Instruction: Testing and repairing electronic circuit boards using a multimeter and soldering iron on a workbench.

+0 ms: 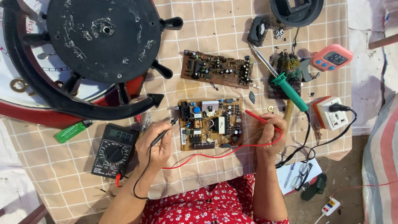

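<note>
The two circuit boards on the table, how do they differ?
The yellow board lies right before the person, between the left hand with its black probe and the right hand with its red probe; the brown board lies farther off, untouched. The yellow board is squarer, the brown board longer and narrower, slightly tilted. Both lie component side up on the checked cloth.

Across the checked cloth on the desk (207, 29) lie a second brown circuit board (217, 69), a green-handled soldering iron (286, 86), a pink digital timer (332, 57), a white and orange socket block (331, 113), a green lighter (69, 132) and a large black round housing (103, 39).
</note>
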